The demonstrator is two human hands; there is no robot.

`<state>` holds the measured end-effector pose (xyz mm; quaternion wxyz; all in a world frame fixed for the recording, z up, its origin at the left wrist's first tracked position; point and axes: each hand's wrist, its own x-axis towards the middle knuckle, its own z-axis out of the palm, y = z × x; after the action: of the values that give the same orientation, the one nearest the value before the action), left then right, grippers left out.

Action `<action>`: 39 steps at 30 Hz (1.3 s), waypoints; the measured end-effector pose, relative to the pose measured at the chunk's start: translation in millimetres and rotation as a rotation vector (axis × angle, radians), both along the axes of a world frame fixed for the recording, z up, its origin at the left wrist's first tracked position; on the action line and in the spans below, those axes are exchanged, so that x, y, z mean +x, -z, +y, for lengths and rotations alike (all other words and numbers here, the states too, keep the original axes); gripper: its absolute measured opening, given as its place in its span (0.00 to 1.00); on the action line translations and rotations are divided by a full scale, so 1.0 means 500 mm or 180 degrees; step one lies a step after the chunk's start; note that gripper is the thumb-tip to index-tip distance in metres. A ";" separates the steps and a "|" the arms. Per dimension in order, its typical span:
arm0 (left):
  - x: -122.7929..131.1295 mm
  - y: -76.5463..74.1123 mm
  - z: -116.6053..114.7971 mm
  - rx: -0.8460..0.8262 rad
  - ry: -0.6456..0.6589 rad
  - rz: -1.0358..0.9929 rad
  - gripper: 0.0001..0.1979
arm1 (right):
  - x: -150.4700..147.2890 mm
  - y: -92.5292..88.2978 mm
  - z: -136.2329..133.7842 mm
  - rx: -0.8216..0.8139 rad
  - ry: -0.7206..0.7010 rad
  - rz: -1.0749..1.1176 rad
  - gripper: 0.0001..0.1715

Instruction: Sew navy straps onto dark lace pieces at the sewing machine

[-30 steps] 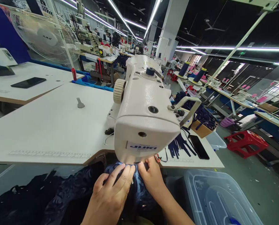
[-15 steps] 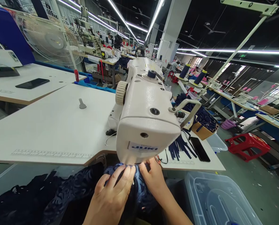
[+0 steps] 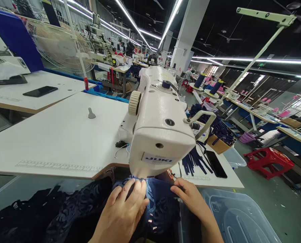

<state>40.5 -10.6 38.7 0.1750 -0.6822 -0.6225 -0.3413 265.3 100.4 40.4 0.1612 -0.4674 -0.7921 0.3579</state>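
A cream sewing machine (image 3: 160,128) stands on a white table (image 3: 59,135), its head end facing me. Dark blue lace fabric (image 3: 160,202) lies under the machine head and spills down to the left. My left hand (image 3: 122,212) lies flat on the fabric, fingers stretched toward the needle area. To the right, my right hand (image 3: 191,197) pinches the fabric's edge beside the machine. The needle itself is hidden by the machine head.
A clear plastic bin (image 3: 236,219) sits at the lower right. Dark blue strips (image 3: 194,160) and a black phone (image 3: 215,163) lie on the table right of the machine. A red stool (image 3: 269,160), a fan (image 3: 61,47) and other workstations stand around.
My right hand has moved right, away from the left hand, pulling the fabric edge outward. The left hand stays flat on the fabric. The view has shifted slightly.
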 end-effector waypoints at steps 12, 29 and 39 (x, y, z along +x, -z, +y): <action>0.024 0.007 -0.007 -0.0273 0.0051 0.0138 0.27 | 0.000 0.050 -0.010 -0.1722 0.0632 0.2298 0.20; -0.065 0.018 0.005 0.0129 0.0904 0.0816 0.24 | -0.175 -0.006 -0.041 0.0015 0.0143 0.1643 0.11; -0.068 0.056 0.000 0.0029 0.0765 0.0128 0.21 | -0.146 -0.017 -0.036 0.0621 -0.0535 0.1205 0.19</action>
<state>6.4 -10.6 10.8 0.1483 -0.7578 -0.5311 -0.3490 192.1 82.4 49.0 0.3211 -0.3065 -0.8147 0.3731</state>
